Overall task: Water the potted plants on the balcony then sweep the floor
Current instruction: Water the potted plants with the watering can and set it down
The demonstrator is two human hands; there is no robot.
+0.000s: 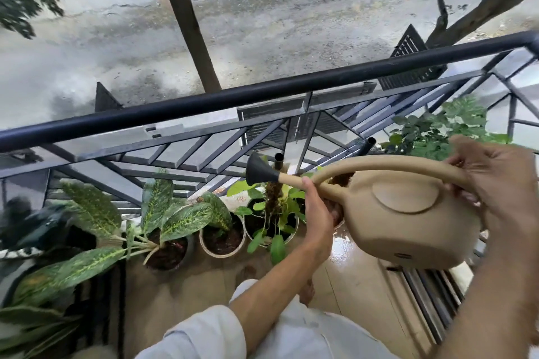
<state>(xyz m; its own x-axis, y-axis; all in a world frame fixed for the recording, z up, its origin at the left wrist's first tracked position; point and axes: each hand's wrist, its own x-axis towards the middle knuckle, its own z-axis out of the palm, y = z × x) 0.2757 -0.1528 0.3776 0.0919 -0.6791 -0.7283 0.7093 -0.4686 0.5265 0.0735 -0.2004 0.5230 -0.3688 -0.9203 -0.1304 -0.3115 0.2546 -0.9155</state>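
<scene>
Nearest the camera, the right hand [495, 183] is wrapped shut around the arched handle of the tan watering can [408, 221], carrying its weight. The left hand [316, 212] is curled loosely under the spout where it leaves the can's body, thumb on top, steadying and aiming it. The black rose [258, 169] at the spout's tip hangs above the white pot with the moss pole [271, 224], just this side of the balcony railing [262, 94].

No water is visibly leaving the rose, so the pour seems about to start or paused. To do it well, the right hand should tip the can gradually while the left keeps the rose low over the soil, not the leaves, to avoid splashing the tiled floor [350, 265]. Left of that pot along the railing stand a smaller pot of bare soil [221, 239] and a variegated dieffenbachia [163, 221], which likely need their turn. Sweeping is not yet begun.
</scene>
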